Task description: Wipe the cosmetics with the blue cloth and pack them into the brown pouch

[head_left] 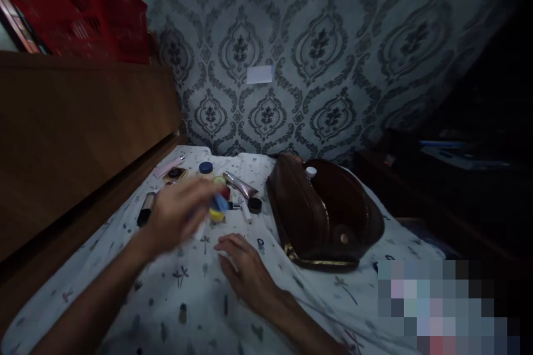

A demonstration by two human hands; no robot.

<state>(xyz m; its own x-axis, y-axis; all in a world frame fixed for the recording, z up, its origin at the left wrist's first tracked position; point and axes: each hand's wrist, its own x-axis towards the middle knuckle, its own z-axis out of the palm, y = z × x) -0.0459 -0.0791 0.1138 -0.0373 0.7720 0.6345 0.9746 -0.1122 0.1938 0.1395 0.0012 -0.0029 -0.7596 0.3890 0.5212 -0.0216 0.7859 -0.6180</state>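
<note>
My left hand (177,211), smeared by motion, reaches over a cluster of cosmetics on the patterned white sheet. A small blurred blue item (220,202) shows at its fingertips and seems pinched there; its kind is unclear. My right hand (245,269) lies on the sheet with fingers loosely stretched, holding nothing. Around the left hand are a blue-lidded jar (205,167), a silvery-pink tube (241,184), a black-lidded jar (255,205), a white tube (246,212), a yellow item (216,214) and a dark-ended bottle (146,209). To the right sits an open brown bag (297,211).
A white cap (311,172) shows inside the bag's opening. On the left, a wooden cabinet (83,122) carries a red plastic basket (91,16). Patterned wallpaper (320,50) closes off the back. Dark furniture (449,177) stands at the right.
</note>
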